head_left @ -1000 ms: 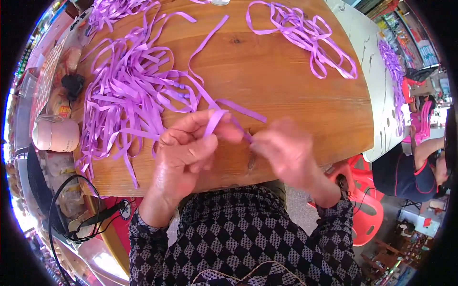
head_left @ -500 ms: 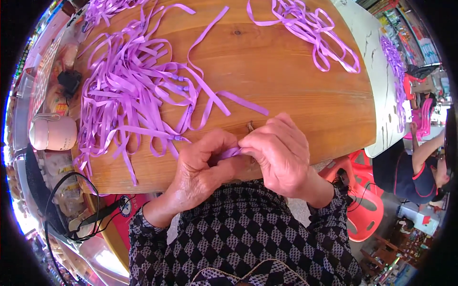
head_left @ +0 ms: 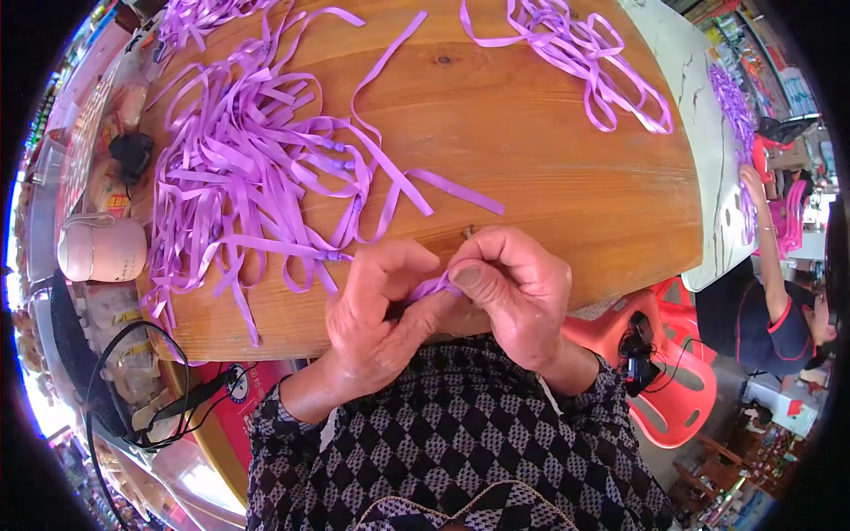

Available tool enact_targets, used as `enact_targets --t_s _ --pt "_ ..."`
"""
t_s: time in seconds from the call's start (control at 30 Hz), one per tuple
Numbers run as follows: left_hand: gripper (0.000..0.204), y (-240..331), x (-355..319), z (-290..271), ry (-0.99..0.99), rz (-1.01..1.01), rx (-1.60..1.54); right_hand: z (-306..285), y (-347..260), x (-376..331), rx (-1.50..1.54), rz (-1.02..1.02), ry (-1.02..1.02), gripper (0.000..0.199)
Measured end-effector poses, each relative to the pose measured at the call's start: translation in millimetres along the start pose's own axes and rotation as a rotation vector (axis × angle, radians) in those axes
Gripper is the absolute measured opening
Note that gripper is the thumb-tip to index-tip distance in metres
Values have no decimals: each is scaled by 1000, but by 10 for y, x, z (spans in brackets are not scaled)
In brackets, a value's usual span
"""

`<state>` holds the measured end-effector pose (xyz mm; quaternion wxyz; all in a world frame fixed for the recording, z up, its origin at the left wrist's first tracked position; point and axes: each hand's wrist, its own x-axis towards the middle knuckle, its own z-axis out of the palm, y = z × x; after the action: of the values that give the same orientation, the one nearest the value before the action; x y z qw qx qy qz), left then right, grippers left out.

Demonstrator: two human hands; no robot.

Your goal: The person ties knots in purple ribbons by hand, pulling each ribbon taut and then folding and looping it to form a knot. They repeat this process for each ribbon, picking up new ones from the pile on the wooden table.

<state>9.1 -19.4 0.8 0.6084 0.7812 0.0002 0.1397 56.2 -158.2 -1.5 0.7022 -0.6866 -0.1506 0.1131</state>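
A short piece of purple ribbon (head_left: pixel 430 288) is held between my two hands, close to the table's near edge. My left hand (head_left: pixel 372 314) is curled round it, its thumb and fingers closing on the strip. Thumb and forefinger of my right hand (head_left: pixel 518 296) pinch the ribbon's right side, the thumb lying on top. Most of this ribbon is hidden inside the hands. To the left, beyond my left hand, lies a large tangled heap of purple ribbons (head_left: pixel 252 168), with darker purple bits along some strips.
The wooden table (head_left: pixel 549 190) bears another bundle of ribbons (head_left: pixel 580 53) at the far right. A pink lidded container (head_left: pixel 102 248) and black cables (head_left: pixel 133 323) are at left. Red plastic chairs (head_left: pixel 673 398) stand at right, where another person (head_left: pixel 766 310) reaches towards a white table (head_left: pixel 677 62).
My right hand has turned so its thumb shows on top of the ribbon. My left fingers have loosened a little. The other person's arm now reaches farther over the white table.
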Motion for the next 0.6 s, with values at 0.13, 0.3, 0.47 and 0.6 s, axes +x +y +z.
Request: enact_targets --t_s 0.13,0.3,0.47,0.6 --pt "23 -121 25 -68 -66 259 123 -9 -48 8 216 236 -83 10" --pt "18 -95 34 -92 -14 271 271 75 -48 -79 318 284 -41 10" --pt "12 9 37 -130 -139 -224 -127 -14 -23 -36 -46 87 -91 8" --pt "11 4 125 -175 -286 -734 -722 -52 -30 -27 -209 -67 -90 6"
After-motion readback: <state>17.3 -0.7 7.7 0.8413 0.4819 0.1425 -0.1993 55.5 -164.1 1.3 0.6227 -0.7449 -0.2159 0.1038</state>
